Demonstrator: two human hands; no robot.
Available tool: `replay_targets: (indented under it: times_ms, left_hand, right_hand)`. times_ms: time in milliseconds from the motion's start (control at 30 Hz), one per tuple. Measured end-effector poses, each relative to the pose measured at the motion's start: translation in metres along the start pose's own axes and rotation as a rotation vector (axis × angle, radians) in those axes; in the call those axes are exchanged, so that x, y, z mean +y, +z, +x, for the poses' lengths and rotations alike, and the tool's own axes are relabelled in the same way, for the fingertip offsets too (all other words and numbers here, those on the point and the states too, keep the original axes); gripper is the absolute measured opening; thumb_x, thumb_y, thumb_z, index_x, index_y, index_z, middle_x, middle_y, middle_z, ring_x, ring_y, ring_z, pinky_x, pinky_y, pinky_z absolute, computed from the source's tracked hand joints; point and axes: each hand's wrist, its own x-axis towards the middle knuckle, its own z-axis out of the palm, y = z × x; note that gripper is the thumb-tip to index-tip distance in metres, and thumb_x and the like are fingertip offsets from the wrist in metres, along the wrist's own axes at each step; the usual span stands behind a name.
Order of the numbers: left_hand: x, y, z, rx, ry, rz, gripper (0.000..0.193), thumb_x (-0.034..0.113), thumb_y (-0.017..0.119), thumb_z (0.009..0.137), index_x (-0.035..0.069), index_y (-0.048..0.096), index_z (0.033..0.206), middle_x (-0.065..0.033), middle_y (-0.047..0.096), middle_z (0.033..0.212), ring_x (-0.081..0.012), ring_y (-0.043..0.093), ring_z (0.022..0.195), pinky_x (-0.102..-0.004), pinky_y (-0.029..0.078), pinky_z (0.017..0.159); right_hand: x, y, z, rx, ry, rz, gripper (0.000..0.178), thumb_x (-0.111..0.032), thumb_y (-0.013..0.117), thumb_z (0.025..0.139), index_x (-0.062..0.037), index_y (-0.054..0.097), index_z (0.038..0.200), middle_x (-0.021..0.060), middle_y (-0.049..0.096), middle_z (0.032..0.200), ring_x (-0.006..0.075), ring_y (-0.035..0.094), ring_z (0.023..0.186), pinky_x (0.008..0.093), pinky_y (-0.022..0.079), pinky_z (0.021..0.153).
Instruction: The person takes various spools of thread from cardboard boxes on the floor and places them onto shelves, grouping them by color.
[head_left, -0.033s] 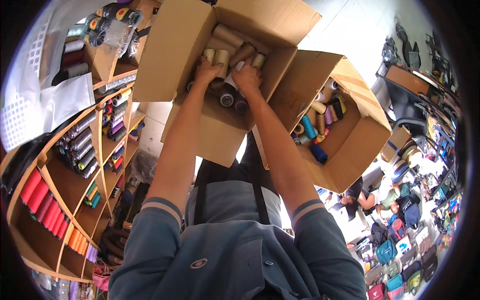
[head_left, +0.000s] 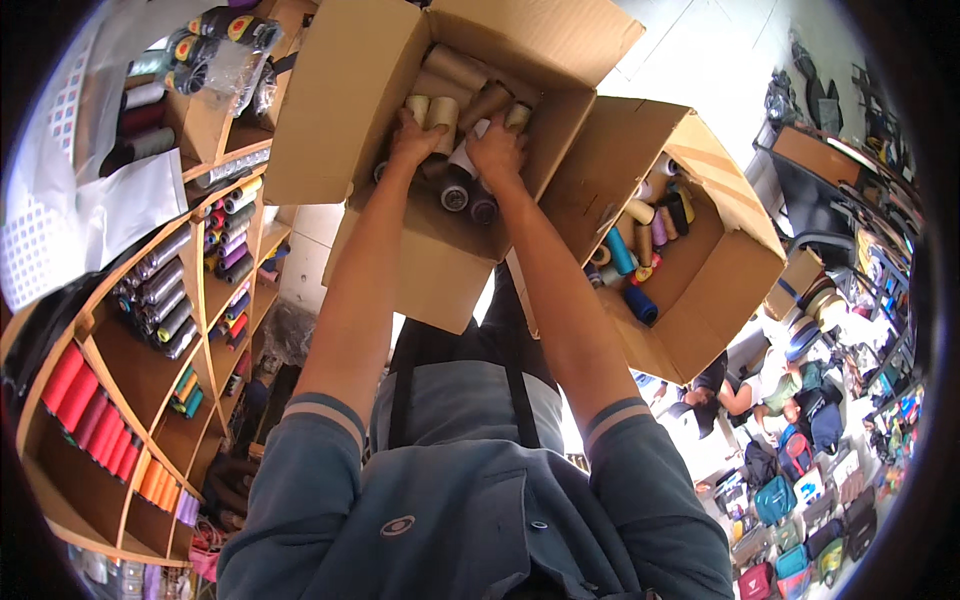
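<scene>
Both of my hands reach down into an open cardboard box [head_left: 349, 100] holding cones of thread. My left hand [head_left: 412, 142] is closed against the cream thread cones [head_left: 441, 118] at the box's left side, its fingertips partly hidden among them. My right hand [head_left: 497, 153] curls round a white thread cone [head_left: 463, 160], which shows beside its thumb. Brown thread cones [head_left: 487, 106] and a tan one [head_left: 455, 68] lie beyond the hands. A dark-ended cone [head_left: 454, 197] and a purplish one [head_left: 483, 209] sit nearer me, between my wrists.
A second open cardboard box [head_left: 708, 305] stands on the right with mixed thread spools, including a teal one [head_left: 618, 252]. Curved wooden shelves [head_left: 130, 345] on the left carry rows of coloured thread. Bags [head_left: 773, 502] and a person [head_left: 762, 388] are at the lower right.
</scene>
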Motion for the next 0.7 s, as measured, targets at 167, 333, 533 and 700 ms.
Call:
replay_targets:
  times_ms: [167,333,533,700]
  left_hand:
    - [-0.008,0.004,0.017,-0.162,0.071,-0.092,0.082,0.041,0.076,0.061,0.01,0.036,0.125,-0.0169,0.053,0.122,-0.0376,0.051,0.111,-0.0412,0.042,0.093]
    - [0.004,0.014,0.001,-0.034,0.097,0.182,0.083,0.039,0.079,0.055,0.013,0.039,0.124,-0.0171,0.049,0.121,-0.0383,0.05,0.11,-0.0424,0.043,0.091]
    - [0.026,0.014,-0.006,-0.053,0.086,0.216,0.083,0.042,0.078,0.054,0.018,0.044,0.126,-0.0285,0.035,0.129,-0.043,0.038,0.12,-0.0444,0.042,0.094]
    - [0.006,0.011,0.005,-0.134,0.082,0.275,0.09,0.043,0.078,0.055,0.021,0.043,0.135,-0.0292,0.025,0.139,-0.0414,0.032,0.127,-0.0418,0.034,0.102]
  right_hand:
    - [0.014,0.018,0.035,0.361,-0.309,-0.05,0.047,-0.026,0.061,0.077,-0.0043,0.049,0.118,0.02,0.047,0.118,0.0443,0.042,0.111,0.0545,0.04,0.09]
    - [-0.011,0.007,0.063,0.177,-0.402,-0.277,0.061,-0.018,0.07,0.071,-0.0078,0.045,0.126,0.0141,0.043,0.131,0.0393,0.037,0.121,0.0574,0.037,0.094]
    - [0.001,0.021,0.093,0.181,-0.325,-0.344,0.061,-0.032,0.066,0.077,-0.0131,0.042,0.13,0.0141,0.048,0.129,0.0387,0.037,0.123,0.06,0.032,0.096]
    - [-0.017,0.013,0.083,0.106,-0.346,-0.35,0.069,-0.034,0.069,0.075,-0.0117,0.04,0.134,0.0156,0.048,0.13,0.0396,0.035,0.126,0.0605,0.027,0.101]
